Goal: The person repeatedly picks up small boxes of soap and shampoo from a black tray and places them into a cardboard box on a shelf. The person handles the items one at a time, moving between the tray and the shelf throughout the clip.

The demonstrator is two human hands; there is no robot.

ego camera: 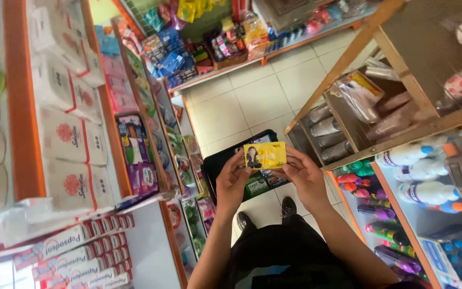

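Observation:
A small yellow packet [266, 155] with a picture of a person on its left end is held flat between both hands, above a black crate. My left hand [233, 179] grips its left edge with fingers and thumb. My right hand [303, 176] holds its right edge the same way. The black crate [217, 160] sits on the tiled floor under the packet and holds several small packets, partly hidden by my hands.
Wooden shelves [22, 118] on the left carry white wrapped packs, toothpaste boxes [81, 251] and colourful sachets. A shelf unit [402, 80] on the right holds bottles and bags. A narrow tiled aisle [252, 96] runs ahead to another stocked shelf. My shoes [289, 206] stand by the crate.

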